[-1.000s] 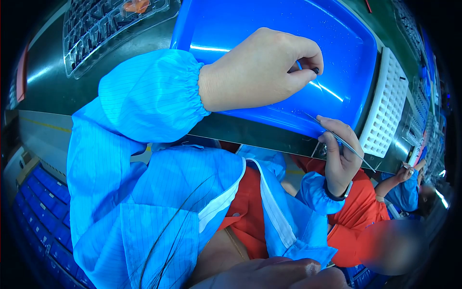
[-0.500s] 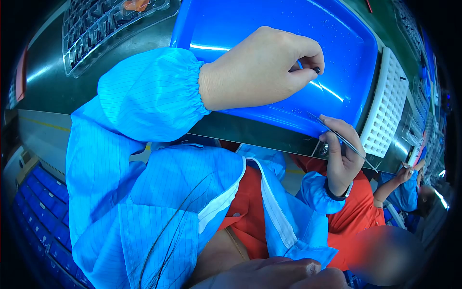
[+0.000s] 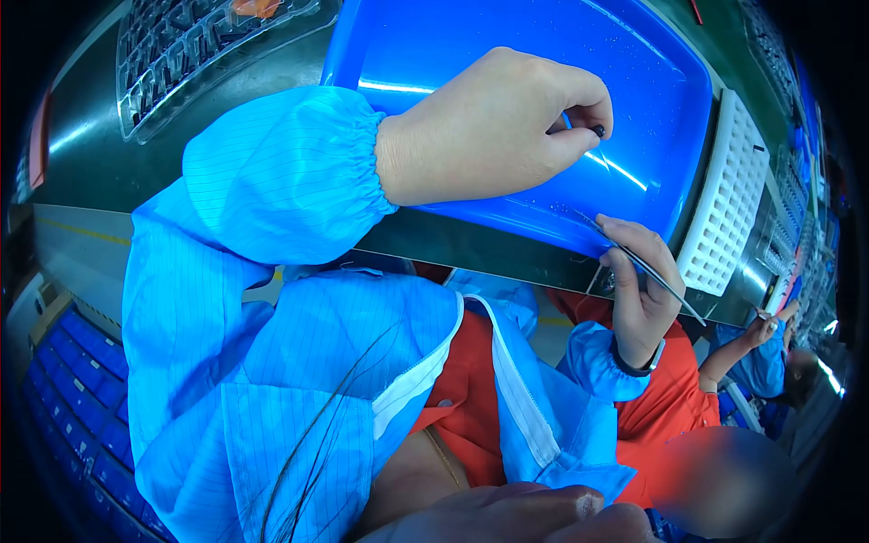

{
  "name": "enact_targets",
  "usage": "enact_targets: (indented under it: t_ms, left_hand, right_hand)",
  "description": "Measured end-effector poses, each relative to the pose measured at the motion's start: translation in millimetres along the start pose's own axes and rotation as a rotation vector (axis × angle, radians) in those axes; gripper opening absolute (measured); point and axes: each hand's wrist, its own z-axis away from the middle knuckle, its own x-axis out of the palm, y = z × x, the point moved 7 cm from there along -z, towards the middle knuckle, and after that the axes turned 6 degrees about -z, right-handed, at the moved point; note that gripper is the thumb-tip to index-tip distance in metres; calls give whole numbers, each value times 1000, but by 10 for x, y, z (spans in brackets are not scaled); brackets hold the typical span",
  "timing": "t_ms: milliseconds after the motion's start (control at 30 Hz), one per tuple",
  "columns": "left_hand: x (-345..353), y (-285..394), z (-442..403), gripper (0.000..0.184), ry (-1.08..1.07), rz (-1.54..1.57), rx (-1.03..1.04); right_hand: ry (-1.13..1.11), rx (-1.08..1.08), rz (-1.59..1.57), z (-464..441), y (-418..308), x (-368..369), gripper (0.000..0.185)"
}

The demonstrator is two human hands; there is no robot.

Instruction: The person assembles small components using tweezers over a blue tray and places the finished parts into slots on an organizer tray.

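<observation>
Over the blue tray (image 3: 516, 36), my left hand (image 3: 493, 131) pinches a small black part (image 3: 598, 131) between thumb and forefinger. A fine, pale strand seems to hang below the part. My right hand (image 3: 644, 281) is closed on slim metal tweezers (image 3: 644, 266) at the tray's near right corner. Their pointed tip faces up and left, toward the tray, below the left hand and apart from the black part. What the left hand's other fingers do is partly hidden behind its back.
A white tray with rows of pockets (image 3: 727, 195) stands right of the blue tray. At upper left lies a clear plastic tray (image 3: 195, 45) with an orange item (image 3: 256, 7). Another person in red (image 3: 674, 398) is close by on the right. Blue bins (image 3: 77, 398) stand low at left.
My right hand has shifted slightly left with the tweezers. The left hand stays almost still, still pinching the black part.
</observation>
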Motion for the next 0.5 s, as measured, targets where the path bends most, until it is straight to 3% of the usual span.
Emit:
enact_targets:
  t_ms: [500]
  left_hand:
    - [-28, 4, -1, 13, 8, -32, 10]
  right_hand:
    - [48, 21, -41, -35, -19, 12, 21]
